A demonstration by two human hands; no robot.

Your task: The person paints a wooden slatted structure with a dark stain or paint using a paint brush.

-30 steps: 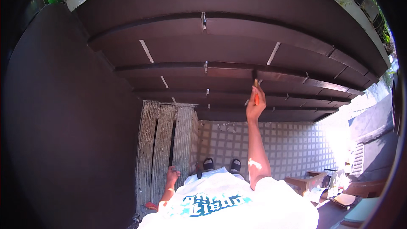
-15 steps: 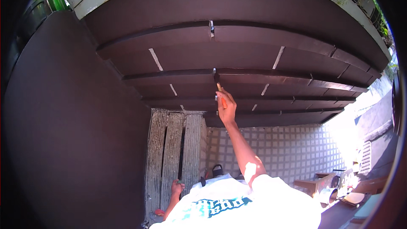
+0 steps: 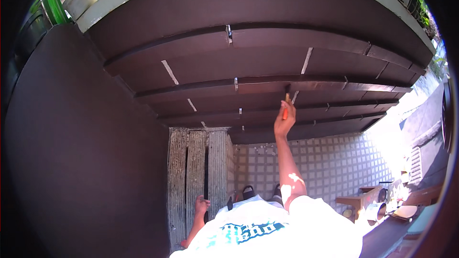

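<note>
My right hand [image 3: 285, 123] is stretched forward, closed round the orange and wooden handle of a paintbrush [image 3: 287, 98]. The dark bristles meet a protruding horizontal band of the dark brown wall [image 3: 267, 59], just above a pale vertical strip [image 3: 295, 97]. This band looks glossy in places. Other short pale strips break up the wall, one of them a notch [image 3: 236, 84] left of the brush. Low down, my left hand [image 3: 202, 204] is beside a ribbed grey slatted bench, its fingers curled; whatever is in them is hidden.
The ribbed grey bench [image 3: 196, 162] stands left of me, against a tall dark side wall [image 3: 81, 134]. Pale tiles [image 3: 315, 162] cover the floor. Potted plants [image 3: 80, 1] line the ledge on top. Wooden furniture and a round metal container [image 3: 375, 211] stand at lower right.
My right hand has moved to the right along the band with the paintbrush, away from the notch. The view has shifted slightly, and both sandalled feet now show.
</note>
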